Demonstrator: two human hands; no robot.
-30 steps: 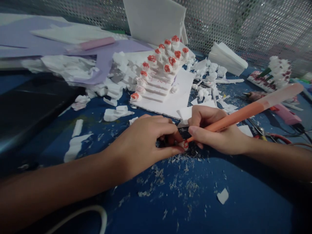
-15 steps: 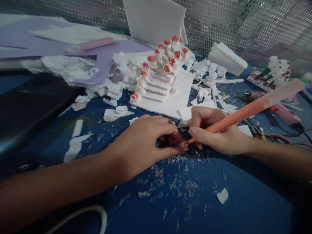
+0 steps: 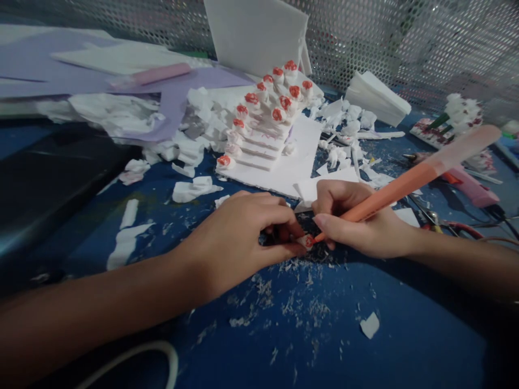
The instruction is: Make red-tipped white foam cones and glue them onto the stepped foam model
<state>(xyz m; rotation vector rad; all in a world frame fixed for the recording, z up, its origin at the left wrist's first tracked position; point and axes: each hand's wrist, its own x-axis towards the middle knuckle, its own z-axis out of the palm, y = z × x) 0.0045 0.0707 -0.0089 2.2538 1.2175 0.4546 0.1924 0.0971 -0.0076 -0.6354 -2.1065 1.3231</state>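
Note:
My left hand [image 3: 243, 232] is closed, pinching a small white foam piece [image 3: 307, 241] with a red-coloured tip against the blue table [image 3: 308, 335]. My right hand [image 3: 357, 221] grips an orange marker [image 3: 409, 181] like a pen. The marker's tip touches the red end of the foam piece. Just behind my hands stands a white foam staircase model [image 3: 267, 135] on a white base, with several red-topped foam knobs along its steps.
White foam scraps [image 3: 344, 135] and shavings litter the table. Purple paper sheets [image 3: 60, 70] lie at the back left, a dark flat object [image 3: 52, 183] at the left. A pink glue gun [image 3: 470, 186], red-handled scissors [image 3: 454, 227] and a perforated metal screen [image 3: 405, 43] are at the right and back.
The marker's far end has tilted slightly while its tip stays on the foam piece. Both hands stay in place.

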